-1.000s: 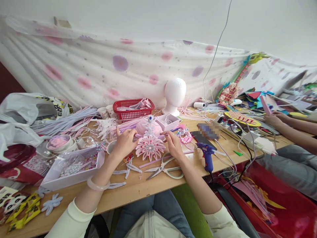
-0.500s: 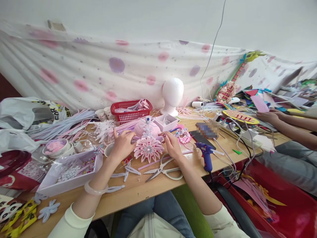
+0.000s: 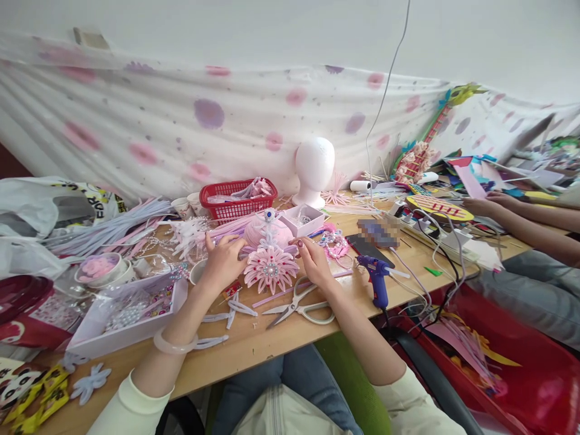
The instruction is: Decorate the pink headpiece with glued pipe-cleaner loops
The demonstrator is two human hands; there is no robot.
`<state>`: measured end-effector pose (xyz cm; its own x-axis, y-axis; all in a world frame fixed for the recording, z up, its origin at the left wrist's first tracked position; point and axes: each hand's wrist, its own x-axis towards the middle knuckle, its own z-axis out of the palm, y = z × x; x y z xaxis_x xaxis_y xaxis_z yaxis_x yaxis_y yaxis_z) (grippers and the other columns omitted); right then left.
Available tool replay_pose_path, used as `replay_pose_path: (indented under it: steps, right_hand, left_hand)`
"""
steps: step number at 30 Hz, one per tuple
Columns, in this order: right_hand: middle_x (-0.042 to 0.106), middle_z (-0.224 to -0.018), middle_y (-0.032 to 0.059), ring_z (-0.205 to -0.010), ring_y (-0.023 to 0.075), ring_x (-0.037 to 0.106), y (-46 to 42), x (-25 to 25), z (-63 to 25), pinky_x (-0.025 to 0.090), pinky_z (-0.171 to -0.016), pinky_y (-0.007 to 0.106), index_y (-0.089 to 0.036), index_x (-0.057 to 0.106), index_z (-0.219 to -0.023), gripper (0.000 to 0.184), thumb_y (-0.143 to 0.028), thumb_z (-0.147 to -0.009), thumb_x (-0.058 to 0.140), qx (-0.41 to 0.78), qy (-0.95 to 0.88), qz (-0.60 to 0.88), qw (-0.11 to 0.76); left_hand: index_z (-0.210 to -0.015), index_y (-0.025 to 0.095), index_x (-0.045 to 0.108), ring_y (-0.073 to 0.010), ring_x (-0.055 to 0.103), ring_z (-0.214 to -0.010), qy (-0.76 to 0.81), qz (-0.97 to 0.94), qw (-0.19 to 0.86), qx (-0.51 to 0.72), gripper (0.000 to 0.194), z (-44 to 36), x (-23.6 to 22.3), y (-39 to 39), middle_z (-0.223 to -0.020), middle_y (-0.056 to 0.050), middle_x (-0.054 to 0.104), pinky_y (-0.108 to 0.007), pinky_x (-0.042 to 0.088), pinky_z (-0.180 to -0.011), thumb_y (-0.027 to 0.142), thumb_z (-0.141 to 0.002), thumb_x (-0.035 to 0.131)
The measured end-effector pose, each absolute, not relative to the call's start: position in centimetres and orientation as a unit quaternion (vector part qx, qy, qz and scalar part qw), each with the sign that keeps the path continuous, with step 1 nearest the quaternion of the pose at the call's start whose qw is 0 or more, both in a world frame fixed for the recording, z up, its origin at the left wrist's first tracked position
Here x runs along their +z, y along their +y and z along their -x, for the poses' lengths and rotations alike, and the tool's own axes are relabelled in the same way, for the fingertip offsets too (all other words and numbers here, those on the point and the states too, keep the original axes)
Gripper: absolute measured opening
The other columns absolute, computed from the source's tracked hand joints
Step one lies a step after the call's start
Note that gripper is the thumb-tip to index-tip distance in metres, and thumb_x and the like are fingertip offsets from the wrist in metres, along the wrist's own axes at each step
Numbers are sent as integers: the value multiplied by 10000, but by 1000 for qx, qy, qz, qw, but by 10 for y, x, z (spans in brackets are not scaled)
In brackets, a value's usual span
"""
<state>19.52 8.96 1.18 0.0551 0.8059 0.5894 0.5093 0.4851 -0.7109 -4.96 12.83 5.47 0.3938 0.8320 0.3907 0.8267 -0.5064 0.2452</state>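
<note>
A pink fuzzy flower ornament (image 3: 270,269) stands upright before me, with pearls and red beads in its petals. Above the bloom rises a pale stem part topped by a blue bead (image 3: 269,214). My left hand (image 3: 225,261) pinches the ornament's left edge, fingers curled. On the opposite edge, my right hand (image 3: 312,260) closes thumb and forefinger; the exact grip is partly hidden. Behind the ornament sits a round pink mass (image 3: 283,232). Scissors (image 3: 299,309) lie below my right hand, and pale pipe-cleaner pieces (image 3: 233,311) lie below my left.
A blue glue gun (image 3: 377,279) stands at right, near a phone (image 3: 378,234) and cabled power strip (image 3: 430,241). At left is a white box of beads (image 3: 127,338). A red basket (image 3: 238,208) and white foam head (image 3: 315,169) stand behind. Another person's hands (image 3: 487,207) hold paper at far right.
The view has shifted slightly. My hands keep their places at both sides of the flower ornament. The other person's hands and paper have moved a little.
</note>
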Motion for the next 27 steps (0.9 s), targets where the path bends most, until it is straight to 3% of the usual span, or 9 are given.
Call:
replay_pose_path:
  steps: [8,13,20,27]
  right_hand:
    - [763,-984,83,-857,243,705,88,7,-194,554,-748,369,-215,685,-1006,464,-548,-1042,363,147,-643,498,562]
    - [759,-1026,78,-936,255,701,84,5,-196,546,-801,393,-239,668,-1068,404,-520,-1046,378,165,-634,502,564]
    - [756,-1094,88,-971,266,716,78,3,-200,576,-753,397,-273,678,-1150,400,-491,-1055,358,165,-632,523,547]
    - [746,-1058,134,-1033,324,709,73,-4,-201,579,-802,501,-290,693,-1125,400,-531,-1020,392,194,-602,519,575]
  left_hand:
    - [-980,212,689,-328,592,-1278,489,-845,27,214,124,49,65,128,-1132,-132,759,-715,33,-1211,203,-924,579]
    - [-1076,191,626,-292,657,-1161,507,-834,60,208,154,51,68,126,-1168,-118,736,-721,78,-1207,233,-981,512]
    - [-998,247,635,-339,598,-1269,493,-839,77,218,95,57,62,125,-1140,-103,754,-735,110,-1208,310,-927,635]
    - [-1001,315,597,-327,620,-1249,481,-838,101,238,94,57,67,123,-1063,-43,781,-712,269,-1183,359,-932,645]
